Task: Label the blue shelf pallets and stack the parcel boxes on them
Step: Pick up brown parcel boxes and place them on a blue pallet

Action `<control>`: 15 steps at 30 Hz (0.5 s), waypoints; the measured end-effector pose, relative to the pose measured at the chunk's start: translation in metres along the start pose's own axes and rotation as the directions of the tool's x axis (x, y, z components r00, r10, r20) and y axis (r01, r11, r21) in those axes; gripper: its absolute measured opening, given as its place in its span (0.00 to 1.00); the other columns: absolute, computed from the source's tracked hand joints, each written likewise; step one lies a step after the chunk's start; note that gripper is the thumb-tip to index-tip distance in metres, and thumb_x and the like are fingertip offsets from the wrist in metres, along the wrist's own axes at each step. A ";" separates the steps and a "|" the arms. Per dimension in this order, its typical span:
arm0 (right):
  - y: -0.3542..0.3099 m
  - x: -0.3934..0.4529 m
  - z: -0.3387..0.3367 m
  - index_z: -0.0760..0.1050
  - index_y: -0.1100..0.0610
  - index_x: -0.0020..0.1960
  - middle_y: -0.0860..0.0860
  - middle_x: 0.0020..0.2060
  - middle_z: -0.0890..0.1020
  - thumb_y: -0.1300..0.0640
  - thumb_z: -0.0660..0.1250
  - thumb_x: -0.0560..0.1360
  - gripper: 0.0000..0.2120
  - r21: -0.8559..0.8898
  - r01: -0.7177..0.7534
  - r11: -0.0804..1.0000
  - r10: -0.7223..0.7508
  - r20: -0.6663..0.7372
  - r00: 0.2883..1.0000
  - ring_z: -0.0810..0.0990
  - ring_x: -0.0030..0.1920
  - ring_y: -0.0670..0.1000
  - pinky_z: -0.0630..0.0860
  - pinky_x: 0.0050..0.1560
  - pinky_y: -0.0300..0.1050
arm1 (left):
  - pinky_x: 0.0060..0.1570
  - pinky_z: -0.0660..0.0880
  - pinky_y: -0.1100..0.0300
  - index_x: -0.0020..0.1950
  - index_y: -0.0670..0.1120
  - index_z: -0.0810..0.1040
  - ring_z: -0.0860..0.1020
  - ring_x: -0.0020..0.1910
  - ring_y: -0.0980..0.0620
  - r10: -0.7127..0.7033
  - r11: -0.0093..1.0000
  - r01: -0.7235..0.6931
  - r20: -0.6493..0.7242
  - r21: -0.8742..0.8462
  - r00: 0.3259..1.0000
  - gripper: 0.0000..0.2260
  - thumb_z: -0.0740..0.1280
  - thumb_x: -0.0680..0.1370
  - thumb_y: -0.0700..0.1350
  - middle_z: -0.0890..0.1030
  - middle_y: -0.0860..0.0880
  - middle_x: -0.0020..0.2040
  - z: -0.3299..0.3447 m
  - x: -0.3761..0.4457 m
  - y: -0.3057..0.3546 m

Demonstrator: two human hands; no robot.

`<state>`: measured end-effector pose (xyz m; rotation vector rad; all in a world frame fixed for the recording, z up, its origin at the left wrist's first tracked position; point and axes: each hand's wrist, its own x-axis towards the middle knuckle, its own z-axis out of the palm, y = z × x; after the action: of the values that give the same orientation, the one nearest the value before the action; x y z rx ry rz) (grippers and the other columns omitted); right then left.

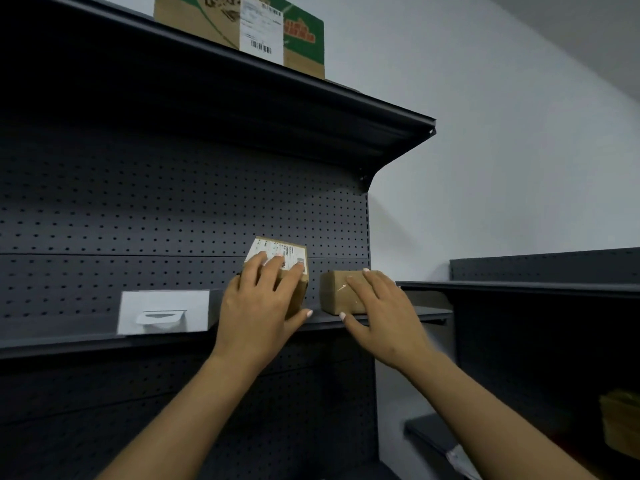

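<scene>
Two small brown parcel boxes stand on the dark middle shelf [398, 315]. The left parcel box [294, 258] carries a white shipping label and is tilted; my left hand [258, 303] grips it, fingers over its front face and thumb beneath. The right parcel box [334, 291], wrapped in clear tape, sits flat on the shelf; my right hand [377, 311] lies over its front with fingers spread, thumb under its lower edge. A gap separates the two boxes.
A white box [164, 311] with a cut-out flap stands on the same shelf to the left. A large green and brown carton [239, 26] sits on the top shelf [346, 95]. Another dark shelf unit [536, 289] stands to the right, against the white wall.
</scene>
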<state>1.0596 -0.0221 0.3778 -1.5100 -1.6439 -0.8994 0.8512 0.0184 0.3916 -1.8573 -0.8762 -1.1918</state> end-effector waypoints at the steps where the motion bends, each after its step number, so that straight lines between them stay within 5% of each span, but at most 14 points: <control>1: 0.002 0.007 0.004 0.65 0.52 0.71 0.57 0.71 0.67 0.38 0.55 0.72 0.32 -0.002 -0.007 1.000 0.007 0.004 1.000 0.63 0.71 0.60 0.64 0.69 0.58 | 0.49 0.77 0.44 0.64 0.48 0.73 0.70 0.65 0.41 -0.001 1.000 0.001 0.010 -0.003 1.000 0.31 0.74 0.66 0.59 0.75 0.44 0.62 0.007 0.000 -0.001; 9: 0.007 0.053 0.034 0.49 0.44 0.76 0.53 0.77 0.47 0.32 0.56 0.73 0.37 -0.052 -0.158 0.986 0.164 0.137 0.977 0.40 0.76 0.59 0.49 0.72 0.65 | 0.46 0.78 0.47 0.63 0.48 0.73 0.72 0.62 0.42 -0.043 0.999 0.042 -0.002 -0.017 0.999 0.31 0.74 0.65 0.60 0.77 0.45 0.59 0.024 0.001 -0.003; 15: 0.008 0.058 0.047 0.55 0.47 0.74 0.55 0.76 0.54 0.37 0.62 0.73 0.34 -0.031 -0.238 0.971 0.240 0.169 0.956 0.46 0.75 0.61 0.59 0.68 0.67 | 0.48 0.78 0.47 0.63 0.49 0.72 0.71 0.63 0.42 -0.044 0.999 0.044 0.001 -0.019 0.999 0.30 0.73 0.65 0.60 0.76 0.46 0.60 0.023 -0.001 -0.001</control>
<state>1.0622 0.0479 0.4049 -1.7915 -1.5331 -0.6625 0.8591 0.0384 0.3844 -1.8624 -0.9133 -1.2302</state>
